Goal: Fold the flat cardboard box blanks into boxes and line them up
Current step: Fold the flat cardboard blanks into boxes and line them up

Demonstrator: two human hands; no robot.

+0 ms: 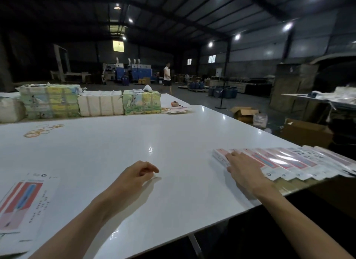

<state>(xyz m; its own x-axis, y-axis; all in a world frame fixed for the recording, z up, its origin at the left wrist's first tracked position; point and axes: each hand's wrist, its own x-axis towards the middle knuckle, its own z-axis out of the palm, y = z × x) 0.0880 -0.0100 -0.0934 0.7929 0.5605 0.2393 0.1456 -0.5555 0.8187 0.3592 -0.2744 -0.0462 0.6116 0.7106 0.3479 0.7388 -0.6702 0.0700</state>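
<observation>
head view: the print comes first. the stack of flat blanks (25,206) at the near left corner of the white surface (154,135) shows a red and pink panel with a blue stripe, columns of small red characters and a round dark logo near the top. all of it is too blurred to read. the same red, pink and blue print runs along the row of boxes (292,162), which lie side by side and overlapping along the right edge of the surface; their small marks are also unreadable.

the right hand (242,172) lies flat on the left end of that row, fingers straight and resting on the first box. the left hand (138,174) is over bare surface near the middle, fingers loosely curled and grasping nothing.

rubber bands (44,130) lie scattered at the far left. behind them, strapped bundles (100,104) of printed stock stand in a line, with a small orange object (174,104) beside them. on the floor beyond the surface sit open cartons (243,113) and blue drums (221,92), and a person (167,74) stands far back in the dim hall.
</observation>
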